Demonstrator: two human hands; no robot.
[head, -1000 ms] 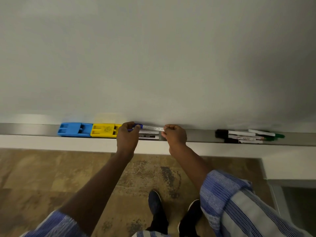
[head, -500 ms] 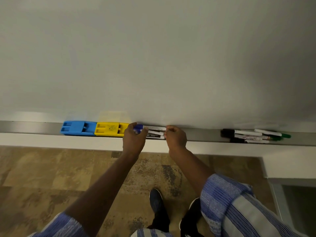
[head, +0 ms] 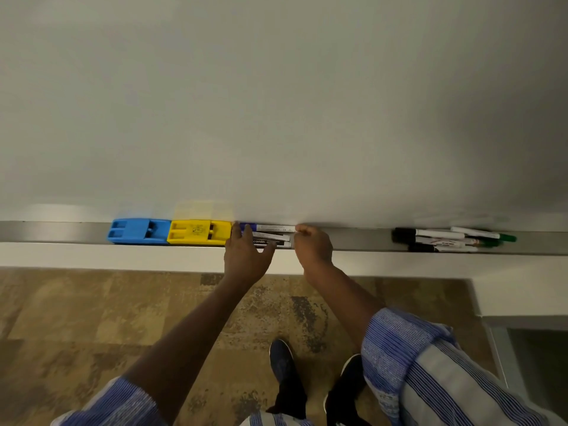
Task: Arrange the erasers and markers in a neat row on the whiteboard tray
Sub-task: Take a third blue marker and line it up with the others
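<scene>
A metal whiteboard tray runs across the view. A blue eraser and a yellow eraser lie on it end to end. Right of the yellow eraser lies a blue-capped marker against the board, with a black-labelled marker and another in front of it. My left hand rests on their left ends with its fingers spread. My right hand is curled at the right end of the blue-capped marker. A loose bunch of black and green markers lies further right on the tray.
The whiteboard fills the upper view. Under the tray runs a white ledge that turns a corner at the right. Below are a mottled brown floor and my shoes.
The blue-capped marker came down into the tray against the board, beside the yellow eraser. My left hand went from gripping its cap end to fingers spread. My right hand stayed at its end.
</scene>
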